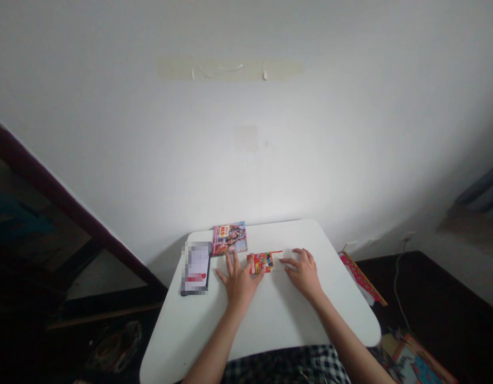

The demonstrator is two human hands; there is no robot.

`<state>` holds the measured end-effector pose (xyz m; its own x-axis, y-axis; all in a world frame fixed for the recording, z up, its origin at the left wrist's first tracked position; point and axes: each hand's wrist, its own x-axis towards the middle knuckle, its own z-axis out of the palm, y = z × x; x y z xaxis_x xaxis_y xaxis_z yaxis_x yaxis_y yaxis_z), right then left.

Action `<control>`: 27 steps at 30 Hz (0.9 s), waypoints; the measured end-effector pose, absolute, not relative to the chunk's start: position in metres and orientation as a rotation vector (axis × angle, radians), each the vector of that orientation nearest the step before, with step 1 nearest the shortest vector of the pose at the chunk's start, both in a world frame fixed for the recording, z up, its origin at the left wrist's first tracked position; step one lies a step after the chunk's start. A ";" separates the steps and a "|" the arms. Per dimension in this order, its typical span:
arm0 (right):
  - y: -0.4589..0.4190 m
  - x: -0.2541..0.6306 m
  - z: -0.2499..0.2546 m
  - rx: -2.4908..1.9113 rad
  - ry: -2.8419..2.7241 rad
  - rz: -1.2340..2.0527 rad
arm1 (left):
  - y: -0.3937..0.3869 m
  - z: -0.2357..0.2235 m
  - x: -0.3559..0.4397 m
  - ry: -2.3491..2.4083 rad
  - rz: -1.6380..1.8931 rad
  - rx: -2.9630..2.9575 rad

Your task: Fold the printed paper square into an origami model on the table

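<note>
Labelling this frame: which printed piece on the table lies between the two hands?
The red piece, between left hand and right hand; the pink piece, marked 89.9, lies farther back, nearer the wall.

Yellowish strip (230, 69) on wall (350, 133)

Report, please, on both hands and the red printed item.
Left hand spread, thumb over red printed item; right hand at its right end. Item flat on white table. Colorful flyer close beyond left hand.
</note>
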<state>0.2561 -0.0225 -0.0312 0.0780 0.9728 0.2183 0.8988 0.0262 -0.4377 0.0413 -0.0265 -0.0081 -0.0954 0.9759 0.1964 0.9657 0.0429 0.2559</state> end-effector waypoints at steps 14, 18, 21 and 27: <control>0.002 0.245 -0.024 -1.909 -1.911 -0.032 | 0.011 -0.010 0.058 2.124 0.654 2.305; 0.005 0.241 -0.026 -1.913 -1.925 -0.091 | 0.016 -0.017 0.056 2.140 0.711 2.297; 0.008 0.237 -0.028 -1.943 -1.908 -0.116 | 0.016 -0.018 0.054 2.143 0.708 2.275; 0.012 0.233 -0.030 -1.988 -1.849 -0.103 | 0.017 -0.016 0.054 2.122 0.702 2.239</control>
<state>0.2330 0.0119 -0.0301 0.1121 0.9361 0.3334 0.9674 -0.0261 -0.2521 0.0540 0.0174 -0.0156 0.0020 0.9443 0.3290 0.9541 -0.1004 0.2822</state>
